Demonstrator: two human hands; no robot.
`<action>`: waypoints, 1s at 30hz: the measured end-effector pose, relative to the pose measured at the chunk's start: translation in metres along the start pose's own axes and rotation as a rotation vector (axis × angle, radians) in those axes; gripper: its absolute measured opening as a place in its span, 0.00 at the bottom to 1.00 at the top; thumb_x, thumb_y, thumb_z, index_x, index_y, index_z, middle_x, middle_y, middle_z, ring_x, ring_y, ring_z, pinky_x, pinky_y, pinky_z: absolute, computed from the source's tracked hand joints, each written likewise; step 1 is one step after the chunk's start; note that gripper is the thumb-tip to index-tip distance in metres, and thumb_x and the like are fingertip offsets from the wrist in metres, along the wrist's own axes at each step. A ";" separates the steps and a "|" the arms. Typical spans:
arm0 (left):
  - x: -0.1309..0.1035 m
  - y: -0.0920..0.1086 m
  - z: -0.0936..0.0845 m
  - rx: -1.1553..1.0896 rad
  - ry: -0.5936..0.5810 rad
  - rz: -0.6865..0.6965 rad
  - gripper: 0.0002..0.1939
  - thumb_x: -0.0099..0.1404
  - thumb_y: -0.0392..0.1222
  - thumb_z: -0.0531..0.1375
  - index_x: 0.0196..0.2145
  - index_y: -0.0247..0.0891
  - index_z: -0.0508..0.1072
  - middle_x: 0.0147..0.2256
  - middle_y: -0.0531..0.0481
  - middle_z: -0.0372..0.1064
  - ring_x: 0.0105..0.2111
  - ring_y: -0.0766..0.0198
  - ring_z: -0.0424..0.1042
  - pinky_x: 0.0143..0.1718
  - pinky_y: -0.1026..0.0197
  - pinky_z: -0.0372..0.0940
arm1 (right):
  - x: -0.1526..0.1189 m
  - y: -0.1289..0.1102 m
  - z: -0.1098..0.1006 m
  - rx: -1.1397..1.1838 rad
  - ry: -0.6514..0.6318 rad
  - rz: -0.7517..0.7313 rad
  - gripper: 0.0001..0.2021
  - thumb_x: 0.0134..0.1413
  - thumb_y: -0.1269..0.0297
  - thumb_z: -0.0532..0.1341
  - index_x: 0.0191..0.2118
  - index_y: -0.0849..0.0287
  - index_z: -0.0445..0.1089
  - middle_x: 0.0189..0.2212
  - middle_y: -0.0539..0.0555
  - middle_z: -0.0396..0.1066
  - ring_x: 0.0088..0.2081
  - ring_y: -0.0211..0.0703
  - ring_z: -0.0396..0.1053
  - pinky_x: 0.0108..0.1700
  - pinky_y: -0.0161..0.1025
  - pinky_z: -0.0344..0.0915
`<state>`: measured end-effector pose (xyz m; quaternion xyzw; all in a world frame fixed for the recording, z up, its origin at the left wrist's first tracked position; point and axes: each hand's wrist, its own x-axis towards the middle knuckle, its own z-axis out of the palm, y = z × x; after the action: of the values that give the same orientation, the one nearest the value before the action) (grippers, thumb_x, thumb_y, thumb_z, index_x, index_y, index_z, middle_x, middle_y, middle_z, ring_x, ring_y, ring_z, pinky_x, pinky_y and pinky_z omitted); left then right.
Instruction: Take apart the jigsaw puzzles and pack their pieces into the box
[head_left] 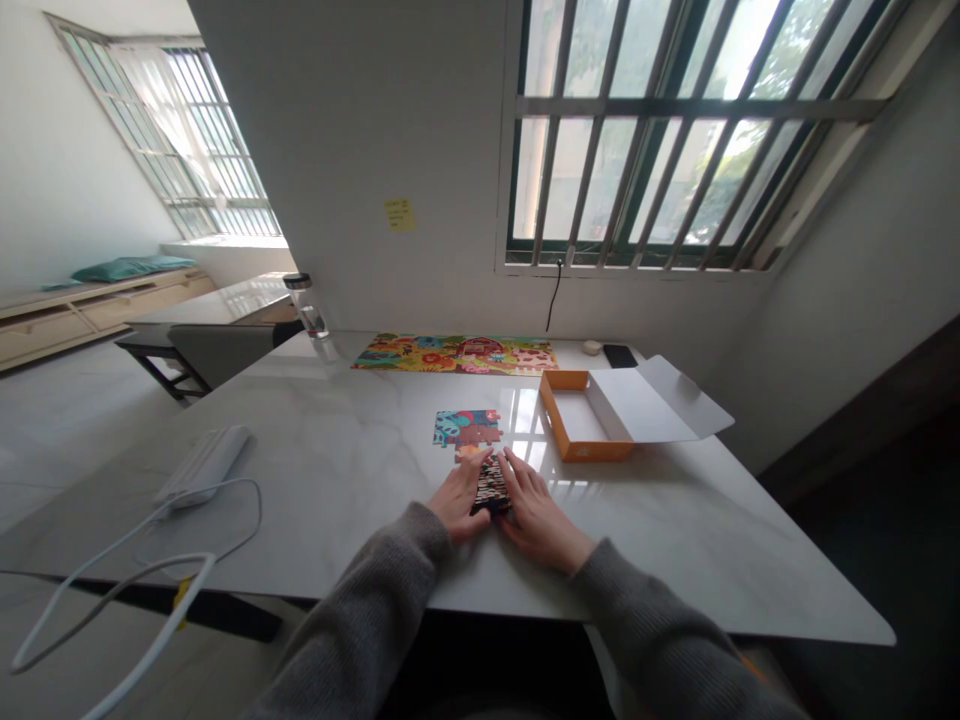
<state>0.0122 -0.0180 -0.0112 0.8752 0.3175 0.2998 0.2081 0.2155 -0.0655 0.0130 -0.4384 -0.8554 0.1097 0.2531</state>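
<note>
On the white marbled table (330, 480), my left hand (459, 497) and my right hand (538, 508) press from either side on a dark bundle with pale stripes (493, 482). It looks like puzzle pieces stacked together, partly hidden by my fingers. Both hands have their fingers bent around its sides, thumbs near its front edge. Just beyond my fingertips lies a small joined section of puzzle (466, 428) in blue, red and brown. An orange piece (470, 452) sits at its near edge, close to my left fingertips.
A long farm-animal puzzle strip (450, 354) lies along the wall. An orange box (592, 452) with its white lid folded open stands at right. A glass bottle (307, 308), a dark phone-like slab (619, 356) and a white power strip (206, 462) with cables are also on the table.
</note>
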 end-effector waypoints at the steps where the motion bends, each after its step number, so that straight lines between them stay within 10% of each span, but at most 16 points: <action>1: 0.000 0.000 0.001 0.004 0.001 -0.002 0.51 0.51 0.37 0.58 0.68 0.38 0.37 0.65 0.37 0.45 0.65 0.41 0.49 0.65 0.40 0.49 | 0.001 -0.001 0.001 -0.008 -0.020 -0.002 0.46 0.55 0.67 0.58 0.72 0.56 0.27 0.71 0.64 0.34 0.71 0.58 0.36 0.68 0.59 0.47; 21: 0.004 0.004 0.003 0.024 0.010 -0.016 0.52 0.49 0.35 0.56 0.68 0.39 0.36 0.66 0.36 0.43 0.66 0.41 0.46 0.66 0.38 0.46 | 0.013 -0.001 -0.009 0.345 -0.059 0.033 0.46 0.50 0.74 0.58 0.72 0.57 0.35 0.68 0.63 0.37 0.71 0.55 0.37 0.71 0.52 0.43; 30: 0.004 -0.001 0.006 -0.025 -0.002 0.012 0.52 0.51 0.34 0.56 0.69 0.37 0.35 0.66 0.36 0.42 0.66 0.43 0.46 0.66 0.39 0.46 | 0.029 0.012 -0.013 0.507 -0.081 -0.014 0.45 0.45 0.73 0.63 0.69 0.58 0.46 0.57 0.60 0.54 0.61 0.50 0.58 0.66 0.45 0.56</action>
<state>0.0182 -0.0157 -0.0143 0.8748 0.3080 0.3041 0.2177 0.2160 -0.0355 0.0287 -0.3504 -0.8128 0.3365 0.3215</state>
